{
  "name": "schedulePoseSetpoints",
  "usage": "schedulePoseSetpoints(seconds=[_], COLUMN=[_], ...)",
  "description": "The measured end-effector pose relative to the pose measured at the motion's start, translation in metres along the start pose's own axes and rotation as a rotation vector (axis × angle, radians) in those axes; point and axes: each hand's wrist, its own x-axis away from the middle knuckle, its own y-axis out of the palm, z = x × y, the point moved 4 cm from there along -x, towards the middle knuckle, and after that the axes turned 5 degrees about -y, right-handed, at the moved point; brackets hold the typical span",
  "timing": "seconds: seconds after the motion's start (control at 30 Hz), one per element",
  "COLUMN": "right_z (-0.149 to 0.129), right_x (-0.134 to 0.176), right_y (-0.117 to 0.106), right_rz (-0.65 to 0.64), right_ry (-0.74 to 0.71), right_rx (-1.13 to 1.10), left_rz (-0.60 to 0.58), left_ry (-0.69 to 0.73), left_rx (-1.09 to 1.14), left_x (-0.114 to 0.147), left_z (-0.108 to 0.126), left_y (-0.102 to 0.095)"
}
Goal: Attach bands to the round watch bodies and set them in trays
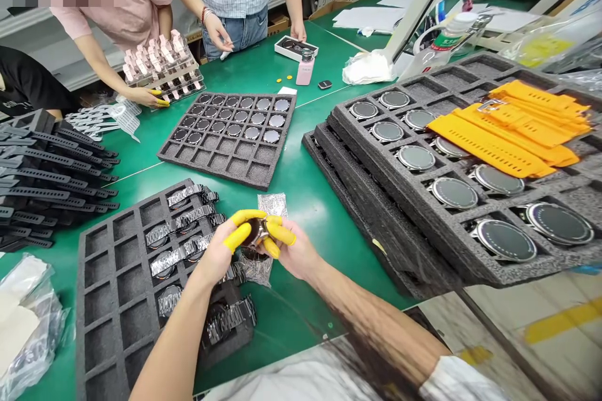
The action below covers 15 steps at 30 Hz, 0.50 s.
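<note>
Between both hands I hold a round watch (254,232) with a dark face, tilted, above the green table. My left hand (226,245), with yellow finger cots, grips it from the left. Fingers of my right hand (292,247), also in yellow cots, pinch its right side near the metal edge. Just under my hands lie clear plastic bags (258,268) with something dark inside, hard to make out. Beside my left forearm, a grey foam tray (101,269) carries several watches with black metal link bands (181,225).
Stacked foam trays (324,131) at right hold watch heads and orange straps (512,128). Another foam tray (226,166) with watch heads lies ahead. Black straps (47,182) are piled left. Across the table (310,169), one person handles a pink-strap rack (164,69); another stands by a white box (296,47).
</note>
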Motion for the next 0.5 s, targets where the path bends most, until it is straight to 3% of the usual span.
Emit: schedulePoseSetpoints(seconds=[0.07,0.13,0.23,0.33,0.4,0.5], right_z=[-0.003,-0.005,-0.003,-0.002,-0.006,-0.004], right_x=[-0.003,-0.004,0.0,0.001,-0.012,-0.057], right_y=[-0.004,-0.007,-0.01,-0.009,0.004,0.048], right_rz=[-0.001,-0.037,-0.108,-0.2,-0.286,-0.491], right_ry=[-0.073,-0.168,-0.198,-0.161,-0.23,-0.441], right_rx=[0.082,0.242,0.539,0.836,1.004,1.156], left_rz=[-0.006,0.064,0.192,0.239,0.248,0.34], left_ry=[-0.046,-0.001,0.08,0.088,0.101,0.133], left_rx=[0.181,0.164,-0.224,-0.633,-0.727,-0.817], left_x=[-0.002,-0.003,0.003,0.017,0.03,0.049], left_z=[0.0,0.006,0.024,0.042,0.049,0.044], left_y=[-0.004,-0.01,-0.018,-0.032,-0.052,-0.106])
